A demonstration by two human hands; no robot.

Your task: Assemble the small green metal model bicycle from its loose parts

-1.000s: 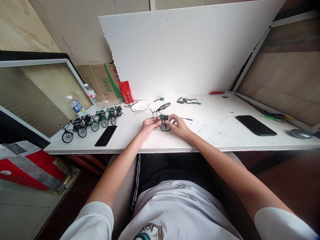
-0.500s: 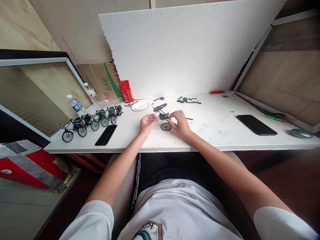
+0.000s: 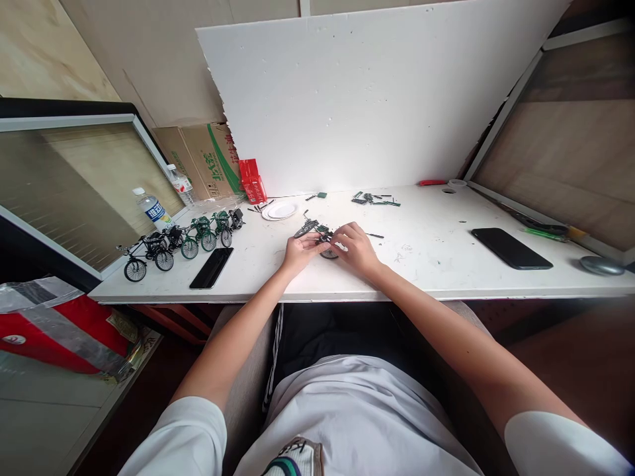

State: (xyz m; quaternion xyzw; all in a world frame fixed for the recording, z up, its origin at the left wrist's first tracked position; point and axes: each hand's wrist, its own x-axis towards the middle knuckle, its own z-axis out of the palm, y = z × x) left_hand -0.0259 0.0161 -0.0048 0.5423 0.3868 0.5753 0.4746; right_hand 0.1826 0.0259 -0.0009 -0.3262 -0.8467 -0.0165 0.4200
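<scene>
Between my hands, low over the white table (image 3: pixel 421 277), is a dark green and black model bicycle (image 3: pixel 323 230). One wheel tilts out to the upper left and the other sits under my fingertips, partly hidden. My left hand (image 3: pixel 299 252) has its fingers closed on the bicycle from the left. My right hand (image 3: pixel 354 246) pinches at its right side, near the lower wheel; a smaller part in those fingers cannot be made out. A thin dark strip (image 3: pixel 376 235) lies just right of my right hand.
Several finished model bicycles (image 3: pixel 202 228) stand at the left beside a phone (image 3: pixel 211 268). Behind are a white plate (image 3: pixel 279 210), a red box (image 3: pixel 253 182) and loose green parts (image 3: pixel 376 199). A second phone (image 3: pixel 510 248) and a grey mouse (image 3: pixel 601 265) lie right. A white board (image 3: pixel 377 99) leans behind.
My left hand has moved right and closed on the bicycle. The bicycle has turned, its far wheel now showing at the upper left. My right hand has shifted slightly.
</scene>
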